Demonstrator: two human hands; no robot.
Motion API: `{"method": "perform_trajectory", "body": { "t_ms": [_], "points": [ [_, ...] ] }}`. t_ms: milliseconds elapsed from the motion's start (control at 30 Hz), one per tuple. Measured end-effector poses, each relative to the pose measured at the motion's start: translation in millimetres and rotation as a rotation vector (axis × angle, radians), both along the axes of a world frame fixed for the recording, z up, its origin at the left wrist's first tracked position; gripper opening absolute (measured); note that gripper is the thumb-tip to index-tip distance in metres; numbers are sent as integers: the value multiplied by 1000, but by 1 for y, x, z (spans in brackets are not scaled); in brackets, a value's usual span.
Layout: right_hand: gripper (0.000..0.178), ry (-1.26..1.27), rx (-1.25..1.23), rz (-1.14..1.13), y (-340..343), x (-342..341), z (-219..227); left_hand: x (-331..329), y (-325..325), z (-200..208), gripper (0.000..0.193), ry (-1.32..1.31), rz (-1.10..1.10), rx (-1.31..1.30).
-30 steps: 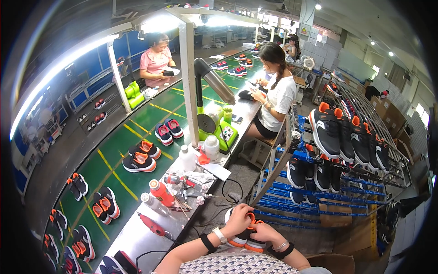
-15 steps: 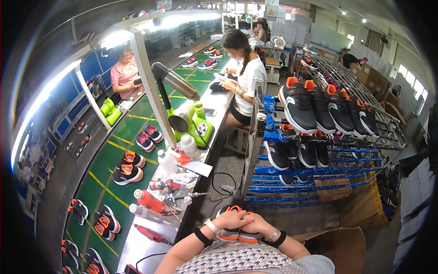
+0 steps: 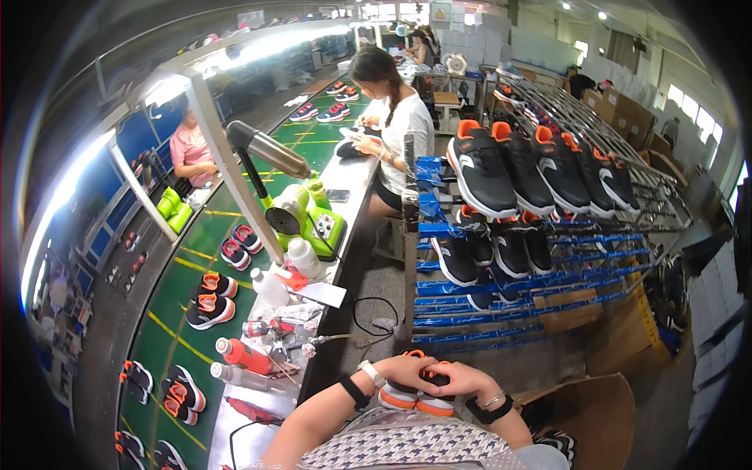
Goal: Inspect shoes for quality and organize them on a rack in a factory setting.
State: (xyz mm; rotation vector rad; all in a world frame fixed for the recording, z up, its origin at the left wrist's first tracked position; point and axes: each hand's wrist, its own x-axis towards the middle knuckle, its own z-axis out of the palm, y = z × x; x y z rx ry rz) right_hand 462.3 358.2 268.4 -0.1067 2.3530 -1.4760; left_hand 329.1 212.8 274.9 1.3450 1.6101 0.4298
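Low in front of my body is a pair of black sneakers (image 3: 415, 400) with orange collars and pale orange-edged soles. From the left, my left hand (image 3: 401, 370) curls over the top of one shoe. My right hand (image 3: 462, 379) closes over the other from the right, its fingers bent down near the opening. The fingertips of both hands are partly hidden against the shoes. A watch and a black band circle my left wrist; a bracelet and a black band are on my right.
To my left runs a green conveyor (image 3: 176, 313) carrying several sneakers. Bottles (image 3: 244, 356), tools and a green hot-air machine (image 3: 305, 223) crowd the bench beside it. A shoe rack (image 3: 517, 294) stands ahead right, an open carton (image 3: 595, 415) lower right. Two co-workers sit by the conveyor.
My hands, overlapping before, have moved apart onto the two shoes, with the right hand further right. The whole view has turned slightly right. Across the conveyor, the co-worker's hands have lowered.
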Motion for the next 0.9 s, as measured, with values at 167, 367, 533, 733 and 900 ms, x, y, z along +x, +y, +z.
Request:
{"method": "perform_trajectory", "body": {
  "t_ms": [167,367,533,733,900],
  "points": [
    [49,24,67,-109,13,13,10,-1,36,-16,86,-107,-109,-51],
    [38,127,177,-261,24,28,-5,0,65,-25,82,-70,-142,-112],
    [30,144,191,-187,36,20,-12,-4,83,-28,70,-43,-195,-196],
    [31,154,214,-152,38,9,3,-9,83,-22,59,-72,-238,-111],
    [38,143,-23,-211,64,-12,6,-11,65,-18,71,118,3,-137]
  ]
}}
